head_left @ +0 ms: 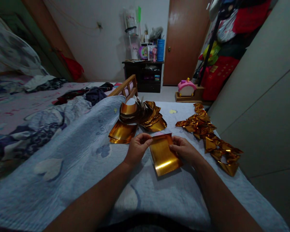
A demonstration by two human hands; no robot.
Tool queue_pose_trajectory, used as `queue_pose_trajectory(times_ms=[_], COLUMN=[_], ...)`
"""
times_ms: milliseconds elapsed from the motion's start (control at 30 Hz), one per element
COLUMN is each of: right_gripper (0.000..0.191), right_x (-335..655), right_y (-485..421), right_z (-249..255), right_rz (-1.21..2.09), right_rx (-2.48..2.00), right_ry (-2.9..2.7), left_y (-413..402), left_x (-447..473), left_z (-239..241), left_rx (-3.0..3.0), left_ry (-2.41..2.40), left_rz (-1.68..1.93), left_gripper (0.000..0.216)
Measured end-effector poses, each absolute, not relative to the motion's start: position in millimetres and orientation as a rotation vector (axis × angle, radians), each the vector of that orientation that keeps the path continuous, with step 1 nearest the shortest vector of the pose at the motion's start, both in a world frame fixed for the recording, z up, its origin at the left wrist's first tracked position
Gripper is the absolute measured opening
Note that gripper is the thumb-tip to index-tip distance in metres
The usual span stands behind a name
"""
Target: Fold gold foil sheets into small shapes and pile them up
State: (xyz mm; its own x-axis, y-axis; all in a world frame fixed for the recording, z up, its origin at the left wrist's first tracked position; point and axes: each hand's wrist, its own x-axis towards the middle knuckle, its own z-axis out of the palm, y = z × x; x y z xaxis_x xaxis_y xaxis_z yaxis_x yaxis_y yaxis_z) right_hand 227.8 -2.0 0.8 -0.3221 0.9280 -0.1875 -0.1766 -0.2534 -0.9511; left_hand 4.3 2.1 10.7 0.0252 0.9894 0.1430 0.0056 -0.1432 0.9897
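Note:
Between my two hands is a shiny gold foil paper sheet (164, 156), its lower end tilted toward me over the blue blanket. My left hand (138, 148) pinches its upper left corner between thumb and fingers. On the opposite edge, near the top right, my right hand (183, 149) grips the same sheet. Just beyond my hands lies a stack of gold foil paper (122, 132), with more curled sheets (153, 117) fanned out beside it. Several folded gold foil pieces (199, 124) form a loose heap to the right.
The blue blanket (82, 180) covers the surface, with a wooden rail (125, 87) at its far left. A pale cabinet (263, 106) borders the right side. Rumpled clothes (96, 95) lie on the bed at left. Farther back are a dark shelf (142, 77) and a pink toy (186, 88).

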Motion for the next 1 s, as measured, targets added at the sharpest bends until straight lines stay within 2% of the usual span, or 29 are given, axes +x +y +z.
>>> queue_pose_trajectory(times_ms=[433,767,1000], right_gripper=[0.029,0.021,0.015], right_x=[230.0,228.1,231.1], right_y=[-3.5,-3.0,-0.9], right_z=[3.1,3.5,-0.5], right_rz=[1.667,1.616,1.546], right_rx=[-1.123,-1.109,-1.148], right_ry=[-1.273,-1.385,-1.354], left_y=[4.1,0.9,-0.5], left_x=[-1.7,-2.3,-2.3], left_z=[12.4,14.2,12.2], left_rx=[1.501,1.940,1.853], left_ry=[1.242,1.387,1.316], left_rz=[1.365,1.398,1.379], left_gripper=[0.013,0.010,0.011])
